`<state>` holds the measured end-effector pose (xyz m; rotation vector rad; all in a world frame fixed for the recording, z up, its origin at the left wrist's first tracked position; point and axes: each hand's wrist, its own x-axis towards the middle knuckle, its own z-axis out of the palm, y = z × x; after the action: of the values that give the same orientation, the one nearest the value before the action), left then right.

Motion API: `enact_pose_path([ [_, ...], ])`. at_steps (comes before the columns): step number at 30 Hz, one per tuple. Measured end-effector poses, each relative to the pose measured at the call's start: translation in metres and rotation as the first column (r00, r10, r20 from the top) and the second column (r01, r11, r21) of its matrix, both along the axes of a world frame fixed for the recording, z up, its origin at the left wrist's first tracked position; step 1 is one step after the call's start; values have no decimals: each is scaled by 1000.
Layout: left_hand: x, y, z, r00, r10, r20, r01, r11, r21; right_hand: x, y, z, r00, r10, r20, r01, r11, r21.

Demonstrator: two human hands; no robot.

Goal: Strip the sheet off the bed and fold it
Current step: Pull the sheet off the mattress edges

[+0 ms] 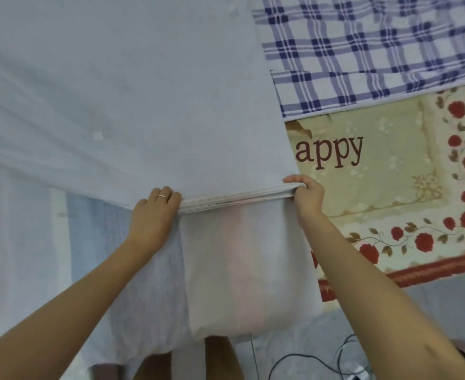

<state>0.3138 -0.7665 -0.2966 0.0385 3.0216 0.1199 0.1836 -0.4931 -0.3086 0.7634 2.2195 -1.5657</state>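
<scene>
Head view, from left to right, with the sheet's stitched hem (234, 200) as the landmark. The pale sheet (143, 91) spreads out above the hem and far to its left, creased in long slanting folds. Below the hem, more thin, see-through layers of it hang down toward the person.

The left hand (154, 212) is at the left end of the hem. Its grip is clenched on the sheet, with the fingers curled over the edge, and one finger wears a ring (163, 196). Between the hands the hem runs taut and nearly straight, rising a little to the right, with several layers stacked together.

The right hand (306, 196) is at the right end of the hem. Its grip pinches the sheet's corner, with the thumb on top and the fingers tucked beneath.

Right of the hem lies a cream blanket (390, 174) with red roses and the letters "appy". Above the blanket, up and right of the hem, is a blue-and-white checked cloth (376, 56). Well below the hem, to the right, a dark cable (308, 357) loops across the grey floor (431, 297).
</scene>
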Motion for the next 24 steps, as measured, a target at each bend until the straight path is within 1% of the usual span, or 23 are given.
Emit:
enact_pose_path([
  [4,7,-14,-5,998,67,-19,-68,996,-52,3,-1,-1,999,-4,-33,4,1000,19],
  [6,13,-29,-8,991,132,-30,-134,989,-65,6,0,0,999,-9,-46,9,1000,9],
  [7,16,-36,-8,984,173,-50,-176,983,-61,8,1,0,997,11,-74,-9,999,34],
  [8,19,-43,-8,975,208,-83,-212,976,-55,10,2,2,991,75,-108,-63,992,111],
  [9,21,-47,-8,966,225,-125,-232,971,-48,12,2,3,975,166,-145,-130,964,230],
  [10,24,-50,-7,959,220,-177,-231,972,-42,15,2,5,950,255,-178,-181,919,350],
  [11,27,-51,-6,952,199,-231,-213,976,-39,16,3,5,924,318,-212,-201,876,439],
  [13,31,-52,-5,938,153,-311,-171,985,-30,19,4,6,885,375,-277,-197,839,507],
  [14,34,-53,-6,935,136,-328,-153,988,-26,19,7,6,859,421,-292,-220,818,531],
  [15,39,-55,-9,938,121,-325,-137,990,-28,20,11,4,811,512,-285,-281,767,577],
  [16,44,-57,-14,949,109,-296,-124,992,-33,22,16,0,737,633,-237,-375,675,636],
  [17,49,-58,-21,962,100,-253,-111,993,-33,25,22,-4,646,745,-165,-474,561,679],
  [18,54,-60,-29,974,91,-207,-99,995,-28,28,30,-9,547,832,-93,-539,436,721],
  [19,57,-60,-36,982,81,-169,-85,996,-19,32,39,-16,458,889,-31,-558,314,768],
  [20,60,-60,-42,986,68,-151,-70,997,-11,38,48,-24,412,911,8,-539,237,808],
  [21,60,-59,-47,987,58,-151,-58,998,3,45,54,-30,429,903,19,-498,219,839],
  [22,61,-59,-51,985,55,-163,-52,998,21,54,57,-36,490,872,5,-457,252,853],
  [24,62,-58,-58,978,27,-208,-17,999,50,71,50,-36,655,749,-101,-349,418,839],
])
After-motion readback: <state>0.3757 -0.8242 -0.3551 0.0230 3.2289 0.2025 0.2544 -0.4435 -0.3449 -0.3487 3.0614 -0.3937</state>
